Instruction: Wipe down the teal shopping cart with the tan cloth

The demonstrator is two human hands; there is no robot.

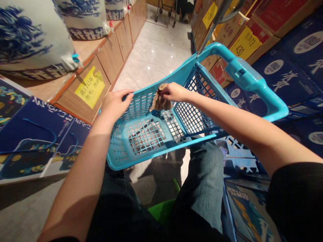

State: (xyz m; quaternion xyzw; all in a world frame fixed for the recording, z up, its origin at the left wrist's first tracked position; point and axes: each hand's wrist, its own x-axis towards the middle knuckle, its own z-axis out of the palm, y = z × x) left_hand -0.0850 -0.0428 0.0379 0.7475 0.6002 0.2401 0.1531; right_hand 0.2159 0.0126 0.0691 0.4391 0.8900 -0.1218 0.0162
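Note:
Across my lap is a blue plastic shopping cart basket (161,152) with slotted walls and a grid floor, tilted in view. My left hand (116,103) grips its far rim near the left end, thumb on the inner side. My right hand (176,91) is closed on a crumpled brown cloth (161,101), which hangs against the inside of the far wall. A gridded divider (193,107) stands to the right of that hand. The thick blue push handle (247,75) rises at the basket's right end.
Wooden cabinets (111,53) on the left bear blue-and-white jars (30,37) with taps. Gift bags (32,127) stand below them. Stacked blue boxes (285,67) line the right side. A tiled aisle (153,50) runs ahead to a wheeled cart (164,11). Something green (163,210) is between my legs.

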